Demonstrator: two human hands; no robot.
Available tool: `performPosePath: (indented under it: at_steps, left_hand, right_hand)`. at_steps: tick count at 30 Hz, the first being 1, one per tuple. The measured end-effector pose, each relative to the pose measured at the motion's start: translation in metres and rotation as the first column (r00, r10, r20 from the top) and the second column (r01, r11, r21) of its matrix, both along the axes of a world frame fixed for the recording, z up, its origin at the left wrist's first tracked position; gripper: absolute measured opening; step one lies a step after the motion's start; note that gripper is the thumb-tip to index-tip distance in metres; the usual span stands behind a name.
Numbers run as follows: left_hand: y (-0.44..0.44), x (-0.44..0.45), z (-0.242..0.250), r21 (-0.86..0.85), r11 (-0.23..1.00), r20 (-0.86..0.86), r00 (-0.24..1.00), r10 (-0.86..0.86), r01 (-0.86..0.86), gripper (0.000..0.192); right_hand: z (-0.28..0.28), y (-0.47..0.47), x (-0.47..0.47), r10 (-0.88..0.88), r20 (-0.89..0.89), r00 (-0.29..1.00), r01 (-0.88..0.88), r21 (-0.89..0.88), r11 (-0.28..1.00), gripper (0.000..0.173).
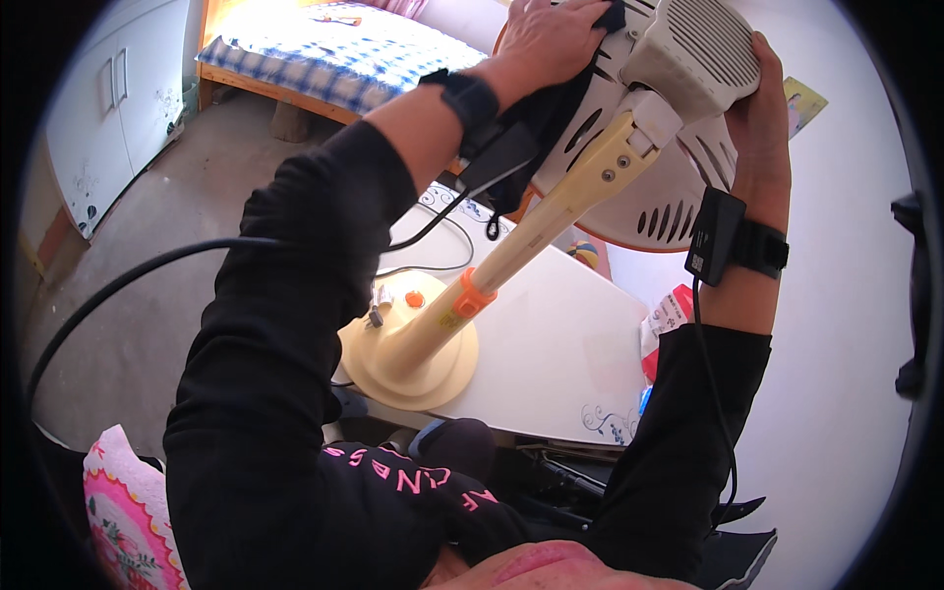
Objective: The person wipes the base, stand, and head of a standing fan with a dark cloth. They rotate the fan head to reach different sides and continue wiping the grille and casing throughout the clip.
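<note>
A cream-coloured electric pedestal fan stands on its round base (413, 354); its pole (538, 214) with an orange collar leans up to the right. My left hand (542, 44) is on the back of the fan's slotted white guard (634, 199), with a dark cloth (564, 122) under its fingers that hangs down beside the pole. From the right side, my right hand (759, 103) grips the grey-white motor housing (700, 59); most of its fingers are hidden behind it. A cable and plug (375, 316) rest on the base.
The fan stands on a white patterned table (560, 354). A red and white package (667, 324) is at its right edge. Beyond are a bed with a checked cover (317, 66) and a white cabinet (118, 110). A black cable (133, 287) loops from my left arm.
</note>
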State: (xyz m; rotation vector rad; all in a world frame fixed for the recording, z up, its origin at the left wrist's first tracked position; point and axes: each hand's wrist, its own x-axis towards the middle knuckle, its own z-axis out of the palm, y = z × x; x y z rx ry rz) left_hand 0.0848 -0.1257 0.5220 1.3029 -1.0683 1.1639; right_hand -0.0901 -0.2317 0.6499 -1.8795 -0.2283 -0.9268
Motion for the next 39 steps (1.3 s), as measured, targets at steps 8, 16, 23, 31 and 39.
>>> performPosePath:
  at_steps: [8, 16, 23, 31, 39]
  left_hand:
    - [-0.019, 0.014, 0.011, 0.187, 0.978, -0.066, 0.995, -0.076, 0.088, 0.045]
    - [-0.042, 0.104, -0.014, 0.049, 0.906, -0.569, 0.757, -0.321, 0.421, 0.046]
    - [-0.033, 0.082, -0.051, -0.444, 0.535, -0.483, 0.311, -0.818, 0.719, 0.037]
    - [-0.040, 0.097, -0.063, -0.186, 0.892, -0.379, 0.807, -0.453, 0.413, 0.040]
    - [-0.021, 0.008, -0.147, -0.196, 0.935, -0.191, 0.924, -0.332, 0.296, 0.044]
  right_hand:
    - [-0.004, 0.011, 0.001, -0.005, -0.005, 1.000, 0.005, -0.003, 1.000, 0.038]
    - [-0.009, 0.027, 0.002, -0.041, 0.003, 0.999, 0.041, 0.008, 0.999, 0.039]
    - [-0.014, 0.033, -0.002, -0.084, 0.043, 0.996, 0.084, -0.001, 0.996, 0.039]
    - [-0.010, 0.023, 0.000, -0.033, 0.022, 0.999, 0.032, 0.013, 0.999, 0.043]
    - [-0.013, 0.031, -0.001, -0.098, 0.067, 0.993, 0.096, 0.024, 0.995, 0.041]
